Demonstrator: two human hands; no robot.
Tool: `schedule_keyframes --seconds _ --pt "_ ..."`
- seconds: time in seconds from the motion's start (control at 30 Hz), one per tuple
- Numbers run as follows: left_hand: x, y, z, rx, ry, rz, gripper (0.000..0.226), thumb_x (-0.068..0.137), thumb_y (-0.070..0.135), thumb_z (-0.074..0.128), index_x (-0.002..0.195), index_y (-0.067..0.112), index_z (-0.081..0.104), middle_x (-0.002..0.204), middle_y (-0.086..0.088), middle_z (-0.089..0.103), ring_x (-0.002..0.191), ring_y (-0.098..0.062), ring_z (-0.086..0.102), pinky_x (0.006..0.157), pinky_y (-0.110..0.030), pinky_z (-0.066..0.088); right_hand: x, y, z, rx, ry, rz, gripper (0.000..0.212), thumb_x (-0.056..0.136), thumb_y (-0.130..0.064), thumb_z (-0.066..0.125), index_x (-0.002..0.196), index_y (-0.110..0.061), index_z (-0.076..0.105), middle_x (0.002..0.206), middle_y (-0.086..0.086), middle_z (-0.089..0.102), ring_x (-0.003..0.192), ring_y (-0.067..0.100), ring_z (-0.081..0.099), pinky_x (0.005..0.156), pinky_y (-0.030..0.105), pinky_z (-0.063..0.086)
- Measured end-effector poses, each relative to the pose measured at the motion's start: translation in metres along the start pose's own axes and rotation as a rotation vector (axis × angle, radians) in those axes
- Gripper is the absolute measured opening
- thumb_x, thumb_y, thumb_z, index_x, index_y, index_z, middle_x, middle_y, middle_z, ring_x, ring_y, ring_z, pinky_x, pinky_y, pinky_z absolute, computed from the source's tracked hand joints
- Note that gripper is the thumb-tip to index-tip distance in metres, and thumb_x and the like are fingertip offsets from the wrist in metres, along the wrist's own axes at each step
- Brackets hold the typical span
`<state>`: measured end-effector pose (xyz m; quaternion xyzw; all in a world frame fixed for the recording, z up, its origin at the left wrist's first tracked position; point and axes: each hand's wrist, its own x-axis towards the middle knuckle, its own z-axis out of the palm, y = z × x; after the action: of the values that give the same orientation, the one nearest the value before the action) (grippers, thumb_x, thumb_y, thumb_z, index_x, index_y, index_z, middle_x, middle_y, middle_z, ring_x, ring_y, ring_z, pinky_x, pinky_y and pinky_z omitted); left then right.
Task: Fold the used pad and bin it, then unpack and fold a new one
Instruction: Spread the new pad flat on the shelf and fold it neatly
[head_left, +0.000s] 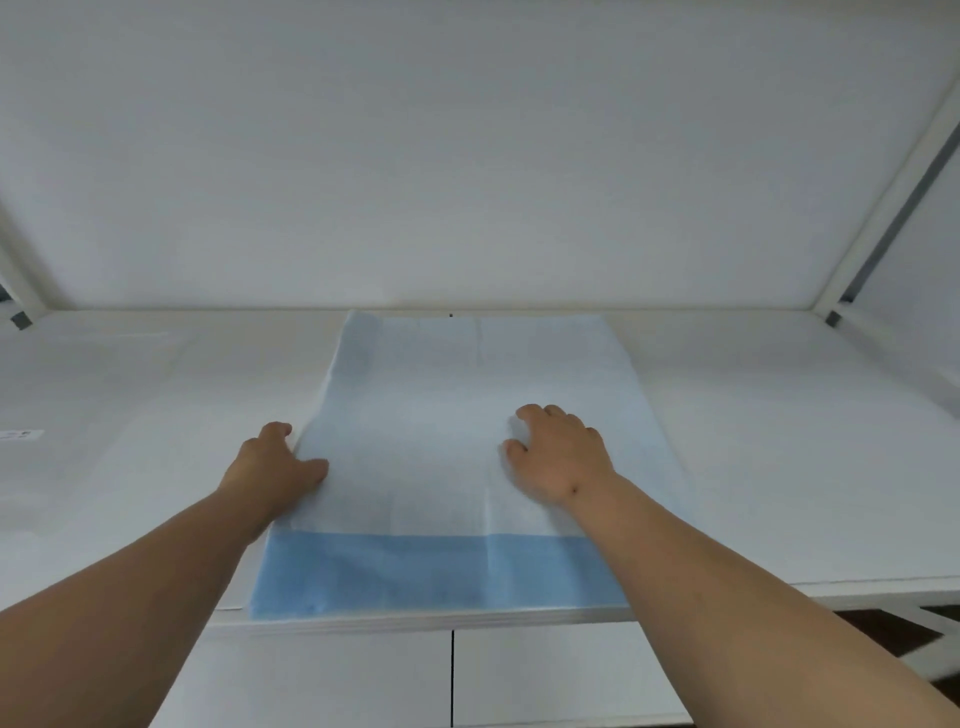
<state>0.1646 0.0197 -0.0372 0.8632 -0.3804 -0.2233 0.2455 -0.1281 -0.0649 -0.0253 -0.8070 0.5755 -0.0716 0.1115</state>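
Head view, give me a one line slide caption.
Both hands on a blue pad spread on a white table: left hand at its edge, right hand resting on top.

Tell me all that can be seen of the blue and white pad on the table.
The pad lies flat on the white table, reaching from the near edge to the back wall. Most of it is pale, whitish and looks like soft quilted paper; a stronger blue band runs across the near end. A straight crease runs along its length. The left hand holds its left edge, thumb on top; the right hand rests on it with curled fingers.
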Motion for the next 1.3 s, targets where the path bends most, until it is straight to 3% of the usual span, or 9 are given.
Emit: schedule_keyframes --seconds 0.1,0.2,0.33,0.43,0.6,0.73,0.97,1.13,1.3 --pt "-0.021 0.017 0.000 0.331 0.103 0.033 0.073 0.080 0.031 0.062 0.146 0.021 0.032 0.137 -0.015 0.043 0.124 -0.037 0.041 0.101 -0.046 0.039 -0.010 0.026 -0.009 -0.017 0.074 0.034 0.043 0.095 -0.037 0.041 0.133 -0.020 0.049 0.126 0.005 0.055 0.115 0.028 0.051 0.091 0.039 0.040" --pt "-0.050 0.050 0.014 0.537 0.164 0.259 0.066 0.082 0.030 0.057 0.144 0.028 0.035 0.143 -0.007 0.038 0.131 -0.030 0.035 0.105 -0.044 0.032 -0.016 0.048 -0.017 -0.005 0.132 0.125 0.040 0.093 -0.029 0.043 0.132 -0.020 0.051 0.125 0.005 0.054 0.114 0.028 0.049 0.089 0.038 0.040" --pt "-0.086 0.091 0.059 0.505 -0.020 0.606 0.054 0.091 0.036 0.052 0.143 0.030 0.039 0.147 0.001 0.036 0.135 -0.021 0.033 0.109 -0.036 0.030 -0.024 0.069 -0.028 0.049 0.140 0.259 0.039 0.089 -0.022 0.046 0.127 -0.018 0.051 0.121 0.005 0.051 0.110 0.028 0.049 0.085 0.036 0.038" --pt "-0.104 0.111 0.088 0.508 -0.174 0.717 0.054 0.093 0.038 0.049 0.145 0.030 0.036 0.151 0.004 0.031 0.138 -0.019 0.029 0.112 -0.036 0.028 -0.031 0.087 -0.040 0.076 0.112 0.394 0.034 0.085 -0.024 0.047 0.119 -0.017 0.049 0.117 0.006 0.050 0.107 0.029 0.051 0.084 0.037 0.037" --pt "-0.105 0.117 0.112 0.589 -0.316 0.650 0.056 0.096 0.045 0.042 0.148 0.030 0.029 0.157 0.005 0.024 0.143 -0.019 0.025 0.116 -0.041 0.026 -0.040 0.118 -0.051 0.280 -0.079 0.546 0.050 0.077 -0.028 0.055 0.122 -0.008 0.046 0.119 0.011 0.057 0.106 0.032 0.059 0.087 0.036 0.046" --pt "-0.101 0.119 0.117 0.571 -0.318 0.587 0.063 0.094 0.056 0.040 0.149 0.029 0.028 0.157 0.006 0.026 0.142 -0.020 0.026 0.114 -0.044 0.027 -0.042 0.124 -0.051 0.540 -0.204 0.559 0.053 0.071 -0.017 0.061 0.120 -0.004 0.044 0.111 0.017 0.062 0.091 0.032 0.065 0.069 0.035 0.055" --pt "-0.106 0.125 0.118 0.612 -0.344 0.572 0.065 0.087 0.067 0.043 0.145 0.039 0.031 0.155 0.009 0.023 0.142 -0.020 0.022 0.112 -0.048 0.028 -0.054 0.131 -0.063 0.835 -0.366 0.555 0.016 0.076 0.000 0.068 0.085 -0.008 0.058 0.073 0.012 0.060 0.047 0.018 0.049 0.052 0.022 0.038" --pt "-0.102 0.129 0.115 0.590 -0.396 0.544 0.069 0.083 0.070 0.046 0.144 0.041 0.034 0.155 0.008 0.023 0.142 -0.022 0.021 0.114 -0.049 0.026 -0.054 0.133 -0.067 1.048 -0.308 0.510 0.076 0.079 0.006 0.067 0.143 -0.018 0.034 0.088 0.012 0.054 0.051 0.015 0.043 0.048 0.023 0.033" --pt "-0.091 0.129 0.117 0.571 -0.446 0.526 0.072 0.080 0.071 0.048 0.144 0.040 0.036 0.155 0.005 0.024 0.143 -0.025 0.020 0.115 -0.049 0.024 -0.048 0.131 -0.067 1.215 -0.230 0.492 0.069 0.085 0.005 0.061 0.145 -0.014 0.034 0.114 0.016 0.064 0.077 0.024 0.058 0.062 0.029 0.045"
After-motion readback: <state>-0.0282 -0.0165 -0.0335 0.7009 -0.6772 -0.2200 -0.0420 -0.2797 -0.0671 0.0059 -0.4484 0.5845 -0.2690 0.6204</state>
